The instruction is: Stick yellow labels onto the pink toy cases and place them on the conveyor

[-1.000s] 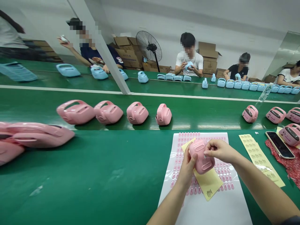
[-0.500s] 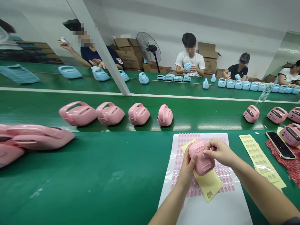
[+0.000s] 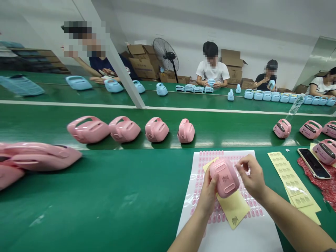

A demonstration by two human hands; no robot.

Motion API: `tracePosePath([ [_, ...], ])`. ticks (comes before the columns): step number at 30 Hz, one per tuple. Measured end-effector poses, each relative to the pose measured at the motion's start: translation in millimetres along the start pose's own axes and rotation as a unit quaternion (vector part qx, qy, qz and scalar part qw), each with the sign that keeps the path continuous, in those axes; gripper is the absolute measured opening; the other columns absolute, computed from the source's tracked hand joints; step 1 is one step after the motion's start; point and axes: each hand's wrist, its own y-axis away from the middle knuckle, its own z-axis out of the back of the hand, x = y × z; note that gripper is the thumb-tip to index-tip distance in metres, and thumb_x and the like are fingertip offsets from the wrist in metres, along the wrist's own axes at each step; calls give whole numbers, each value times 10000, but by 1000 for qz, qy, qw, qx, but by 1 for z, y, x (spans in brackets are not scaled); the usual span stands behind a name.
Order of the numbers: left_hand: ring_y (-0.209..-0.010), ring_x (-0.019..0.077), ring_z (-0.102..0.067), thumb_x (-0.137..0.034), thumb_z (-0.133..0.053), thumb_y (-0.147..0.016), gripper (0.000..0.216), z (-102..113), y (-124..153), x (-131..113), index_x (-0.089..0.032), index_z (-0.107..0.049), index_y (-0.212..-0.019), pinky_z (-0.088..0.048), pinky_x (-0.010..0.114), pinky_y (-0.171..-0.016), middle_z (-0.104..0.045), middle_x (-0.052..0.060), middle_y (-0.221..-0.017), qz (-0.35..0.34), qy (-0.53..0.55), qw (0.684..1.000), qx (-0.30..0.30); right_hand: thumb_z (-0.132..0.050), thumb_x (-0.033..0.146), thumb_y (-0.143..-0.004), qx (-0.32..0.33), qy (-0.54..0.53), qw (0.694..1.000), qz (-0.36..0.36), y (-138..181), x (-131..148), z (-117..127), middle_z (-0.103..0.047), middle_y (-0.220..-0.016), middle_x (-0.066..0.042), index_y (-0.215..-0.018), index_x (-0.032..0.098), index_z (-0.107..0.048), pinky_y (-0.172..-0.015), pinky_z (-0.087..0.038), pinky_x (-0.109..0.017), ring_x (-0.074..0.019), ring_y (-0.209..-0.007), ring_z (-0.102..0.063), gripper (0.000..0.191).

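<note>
My left hand [image 3: 209, 190] grips a pink plastic casing [image 3: 223, 175] by its left side. The casing's flat face is turned up, showing two raised oval strips with a small dark printed mark between them. Just off its right edge is my right hand [image 3: 250, 175], thumb and forefinger pinched; whether anything small is between them I cannot make out. Under the casing lies a yellow label sheet [image 3: 233, 210] with one dark printed mark near its lower corner. That sheet rests on a white sheet [image 3: 236, 238] covered with rows of small pink oval stickers [image 3: 256, 211].
Pink casings with handles [image 3: 156, 129] stand along the bench, with more at far left [image 3: 44, 155] and right [image 3: 310, 128]. Yellow sticker sheets [image 3: 294, 182], a phone [image 3: 313, 162] and red wrap [image 3: 316, 185] lie right. Beyond are a bottle [image 3: 296, 105], blue casings [image 3: 161, 89] and co-workers.
My right hand has drawn back to the right off the casing's face. A dark printed mark now shows there. Some co-workers across the bench have shifted their hands.
</note>
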Motion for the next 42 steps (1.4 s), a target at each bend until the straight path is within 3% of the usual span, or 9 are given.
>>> tracePosePath([
  [2,-1064,302,-531,-542,-638,-643,639,-1,1,-2,-198,-502,-1165,-454,383,-837,-631,84,-1082,36,47,998,-2,-416,311,-815,-16,-2,997,-72,0,-10,3,-507,-807,-42,-914,202,-478,-618,-406,-293,-134,-625,-468,159],
  [5,-998,308,-573,-565,-562,-686,566,0,2,-5,-182,-561,-1103,-463,412,-817,-671,83,-986,72,121,990,14,-484,370,-755,152,-19,962,-225,5,-30,1,-547,-915,-57,-1120,192,-396,-536,-415,-267,-89,-518,-487,416],
  [9,-963,340,-580,-597,-633,-598,635,5,2,-2,-149,-600,-1047,-452,438,-813,-675,121,-951,77,78,989,101,-317,482,-800,316,-136,863,-369,14,-45,-10,-494,-482,75,-1162,181,-351,-312,-243,-175,-71,-281,-378,473],
  [15,-1065,347,-509,-357,-816,-451,933,13,2,12,-228,-397,-1274,-415,450,-846,-551,149,-1181,-8,-129,980,150,-349,480,-767,179,-107,916,-342,-20,-44,9,-445,-456,104,-1202,178,-297,-273,-251,-180,-91,-270,-386,533],
  [19,-1126,329,-464,-347,-729,-593,658,20,-1,16,-257,-500,-1203,-328,473,-939,-537,128,-1208,-35,-314,943,105,-428,301,-756,49,72,973,-213,-73,-59,22,-528,-623,53,-1281,186,-235,-464,-413,-234,-133,-489,-551,572],
  [23,-984,331,-545,-336,-673,-626,379,26,-5,19,-277,-652,-999,-348,481,-903,-663,93,-991,-64,-418,900,106,-459,184,-751,19,259,931,-258,-119,-94,20,-622,-788,-47,-1301,156,-251,-645,-421,-274,-203,-773,-608,589],
  [31,-890,273,-600,-269,-606,-666,249,20,-12,23,-269,-666,-907,-417,397,-830,-682,69,-927,-94,-429,886,149,-497,165,-769,5,307,902,-305,-148,-123,28,-528,-1113,-243,-1343,48,-191,-766,-413,-379,-320,-1018,-537,661],
  [36,-838,241,-610,-258,-563,-688,208,16,-12,30,-247,-657,-872,-443,357,-780,-675,62,-873,-113,-433,881,153,-561,218,-752,67,81,971,-213,-152,-77,-44,-483,-1197,-179,-1352,148,-174,-788,-442,-327,-262,-1068,-513,718],
  [42,-860,271,-599,-214,-533,-683,233,15,-9,33,-237,-665,-874,-438,352,-753,-680,64,-901,-137,-457,861,178,-509,208,-772,171,-136,938,-268,-158,-21,-180,-586,-1012,-106,-1313,172,-150,-434,-456,-222,-124,-571,-620,650],
])
